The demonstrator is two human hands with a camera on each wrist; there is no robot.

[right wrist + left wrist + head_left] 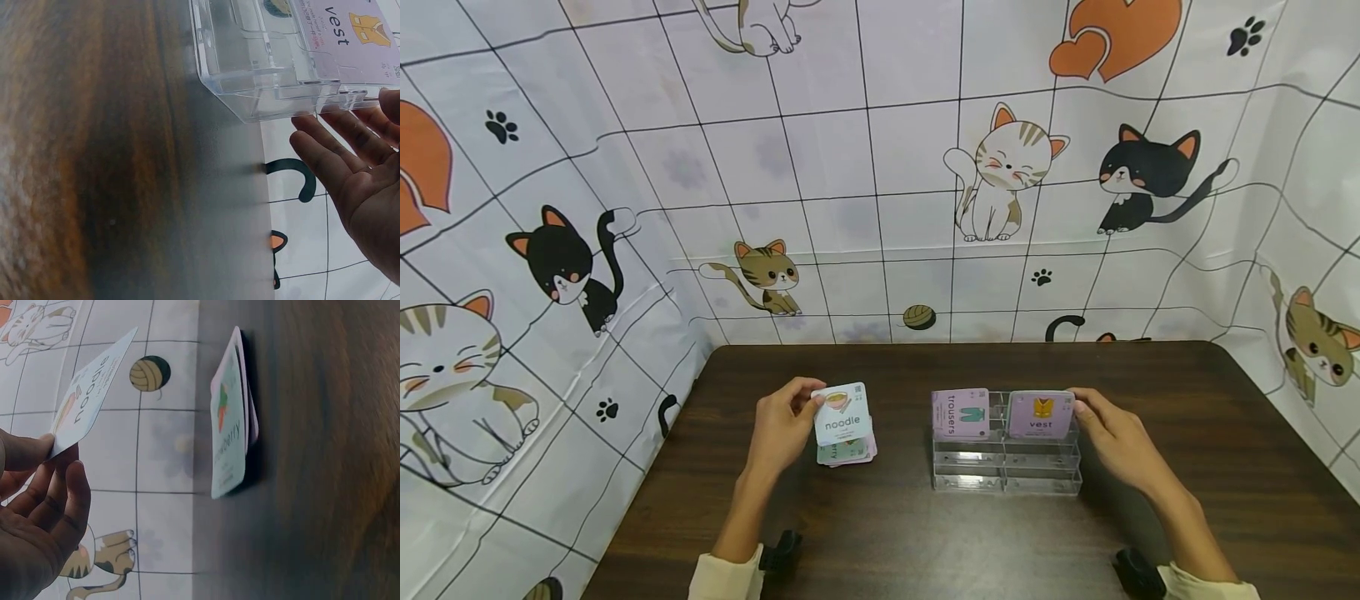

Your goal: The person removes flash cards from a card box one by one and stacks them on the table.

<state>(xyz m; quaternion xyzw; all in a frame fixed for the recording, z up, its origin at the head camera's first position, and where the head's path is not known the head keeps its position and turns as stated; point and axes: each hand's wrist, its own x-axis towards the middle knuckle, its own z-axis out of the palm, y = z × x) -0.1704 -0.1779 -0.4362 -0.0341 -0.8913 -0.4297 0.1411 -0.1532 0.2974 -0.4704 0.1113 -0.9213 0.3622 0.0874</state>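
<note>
In the head view, my left hand point(782, 425) pinches a white card point(840, 414) printed "noodle" between thumb and fingers. The left wrist view shows this noodle card point(87, 394) tilted and clear of the table. Just below it lies a small stack of cards point(847, 451); its top strawberry card point(228, 425) is partly hidden from above. My right hand point(1116, 437) holds the right edge of a clear plastic card rack point(1007, 482), thumb in front and fingers behind. Beside that thumb, a purple vest card point(1041, 414) stands in the rack's upper right compartment.
A purple trousers card point(961, 414) stands sideways in the upper left compartment. The rack and stack rest on a dark wooden table point(880, 533). A white cat-print sheet point(850, 225) hangs behind the table and along its sides.
</note>
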